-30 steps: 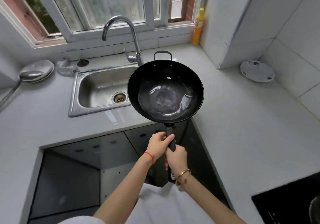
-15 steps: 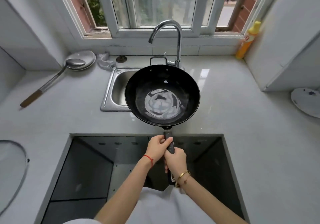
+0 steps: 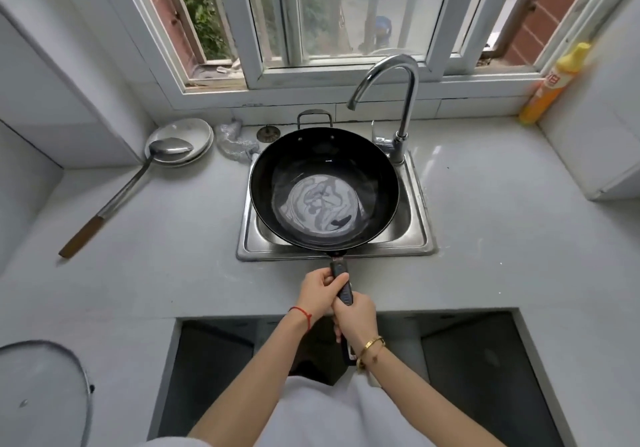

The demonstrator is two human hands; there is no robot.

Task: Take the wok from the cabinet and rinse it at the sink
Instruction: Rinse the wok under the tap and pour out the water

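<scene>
A black wok with a worn grey bottom hangs level over the steel sink and covers most of the basin. Both hands grip its long dark handle. My left hand, with a red string at the wrist, holds it nearer the pan. My right hand, with a gold bangle, holds it just behind. The chrome tap arches over the wok's far right rim, and no water runs from it. Below my arms the cabinet stands open and dark.
A metal ladle with a wooden grip rests in white plates left of the sink. A crumpled plastic bag lies beside them. A yellow bottle stands by the window at right. A glass lid lies at bottom left.
The wok has travelled left and forward from above the counter to over the sink. Both hands kept their hold on the handle, and the view turned to face the window.
</scene>
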